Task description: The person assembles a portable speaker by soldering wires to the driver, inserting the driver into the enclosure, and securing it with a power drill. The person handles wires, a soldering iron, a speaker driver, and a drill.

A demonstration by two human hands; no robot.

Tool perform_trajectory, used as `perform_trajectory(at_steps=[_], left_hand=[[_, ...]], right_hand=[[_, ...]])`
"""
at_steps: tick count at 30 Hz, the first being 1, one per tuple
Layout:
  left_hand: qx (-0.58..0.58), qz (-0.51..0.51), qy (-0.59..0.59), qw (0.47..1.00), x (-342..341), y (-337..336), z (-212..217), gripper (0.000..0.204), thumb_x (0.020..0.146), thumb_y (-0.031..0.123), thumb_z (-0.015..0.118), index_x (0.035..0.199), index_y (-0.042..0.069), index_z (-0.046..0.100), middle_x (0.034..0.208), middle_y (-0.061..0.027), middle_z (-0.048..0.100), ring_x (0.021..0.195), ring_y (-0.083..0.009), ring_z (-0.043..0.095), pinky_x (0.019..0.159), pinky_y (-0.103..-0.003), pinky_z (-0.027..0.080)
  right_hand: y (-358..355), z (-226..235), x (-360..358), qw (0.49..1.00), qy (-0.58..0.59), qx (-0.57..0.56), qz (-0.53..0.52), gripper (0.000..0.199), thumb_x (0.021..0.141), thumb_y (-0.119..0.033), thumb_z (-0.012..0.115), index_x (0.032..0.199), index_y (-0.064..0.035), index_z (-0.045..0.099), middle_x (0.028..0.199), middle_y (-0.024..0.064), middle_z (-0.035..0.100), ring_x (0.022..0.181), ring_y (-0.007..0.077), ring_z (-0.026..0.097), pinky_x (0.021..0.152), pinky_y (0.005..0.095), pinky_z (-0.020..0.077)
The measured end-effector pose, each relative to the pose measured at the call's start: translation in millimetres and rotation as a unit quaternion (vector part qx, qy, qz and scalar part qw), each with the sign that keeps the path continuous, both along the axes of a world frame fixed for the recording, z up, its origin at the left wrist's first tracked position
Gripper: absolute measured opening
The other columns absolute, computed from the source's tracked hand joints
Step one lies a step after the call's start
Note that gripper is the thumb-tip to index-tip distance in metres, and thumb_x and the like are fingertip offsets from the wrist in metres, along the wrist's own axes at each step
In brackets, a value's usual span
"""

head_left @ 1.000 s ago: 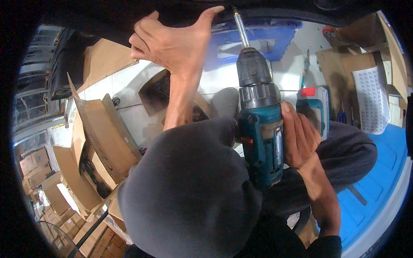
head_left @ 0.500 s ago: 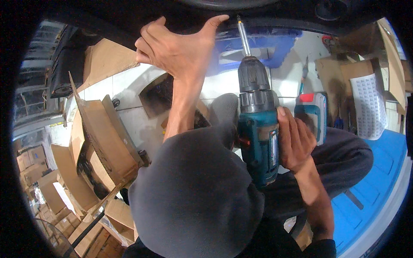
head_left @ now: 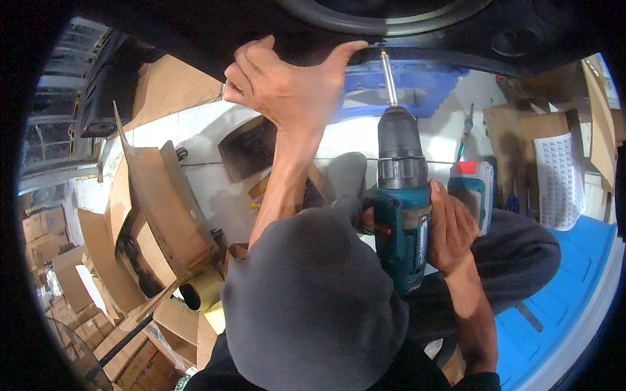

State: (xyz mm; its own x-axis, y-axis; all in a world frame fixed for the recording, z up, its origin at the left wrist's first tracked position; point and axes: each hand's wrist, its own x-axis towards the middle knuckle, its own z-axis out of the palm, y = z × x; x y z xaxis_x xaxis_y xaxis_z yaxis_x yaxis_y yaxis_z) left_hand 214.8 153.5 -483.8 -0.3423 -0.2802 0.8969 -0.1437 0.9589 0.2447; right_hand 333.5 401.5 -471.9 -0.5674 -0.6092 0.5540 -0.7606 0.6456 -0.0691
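My right hand [head_left: 454,225] is wrapped round the grip of a teal and black cordless drill [head_left: 402,215], which points away from me. Its long silver bit [head_left: 389,78] reaches up to the lower edge of a large black cabinet [head_left: 215,42] with a round ring, like a loudspeaker. My left hand [head_left: 283,88] rests against that cabinet, fingers bent and thumb stretched toward the bit's tip. Nothing shows in the left hand. Whether a screw sits at the tip is too dark and small to make out.
Open cardboard boxes [head_left: 166,208] stand at the left. Right of the drill lie a teal and red battery-like block [head_left: 484,171] and a thin teal tool [head_left: 466,133]. A blue plastic piece [head_left: 417,85] is beneath the cabinet; a blue ridged surface [head_left: 567,287] lies at the right.
The whole view has shifted, so cabinet, hands and drill appear lower and more of the ring shows. The bit's tip and left thumb stay close together at the cabinet's edge.
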Motion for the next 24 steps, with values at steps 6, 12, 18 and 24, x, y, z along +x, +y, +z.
perform_trajectory(at_steps=[6,12,18,24], left_hand=[[-0.012,0.006,-0.001,1.000,-0.1,-1.9,-1.2,0.092,0.045,0.065,0.089,0.093,-0.006,0.056,0.094,-0.0135,0.054,0.098,-0.0323,0.046,0.086,-0.047,0.030],[-0.010,0.007,-0.002,1.000,0.5,-1.3,-0.3,0.091,0.045,0.064,0.090,0.094,-0.005,0.056,0.094,-0.0135,0.054,0.098,-0.0323,0.047,0.085,-0.047,0.031],[-0.005,0.006,0.004,1.000,0.2,-0.6,-0.4,0.090,0.045,0.063,0.090,0.094,-0.005,0.057,0.095,-0.0137,0.056,0.098,-0.0330,0.049,0.085,-0.047,0.031],[-0.002,-0.009,0.009,1.000,0.5,-0.9,-0.1,0.085,0.054,0.063,0.087,0.094,-0.004,0.056,0.097,-0.0147,0.055,0.096,-0.0290,0.045,0.084,-0.042,0.025]], right_hand=[[-1.6,-1.7,-0.7,1.000,0.003,-0.010,0.002,0.033,0.086,-0.003,0.059,0.115,0.0130,0.061,0.099,0.0233,0.068,0.069,0.0261,0.064,0.063,0.0323,0.0528],[-2.0,-0.9,0.1,1.000,0.004,-0.003,-0.003,0.033,0.086,-0.004,0.059,0.114,0.0128,0.062,0.099,0.0231,0.068,0.068,0.0253,0.064,0.062,0.0323,0.0526],[-2.4,-1.7,-1.0,1.000,-0.004,-0.007,-0.009,0.033,0.086,-0.004,0.059,0.115,0.0124,0.062,0.099,0.0225,0.069,0.069,0.0247,0.064,0.063,0.0316,0.0527],[-2.0,-0.3,-4.4,1.000,-0.007,0.007,-0.015,0.033,0.086,-0.004,0.059,0.115,0.0119,0.063,0.101,0.0219,0.069,0.069,0.0237,0.064,0.063,0.0308,0.0519]])
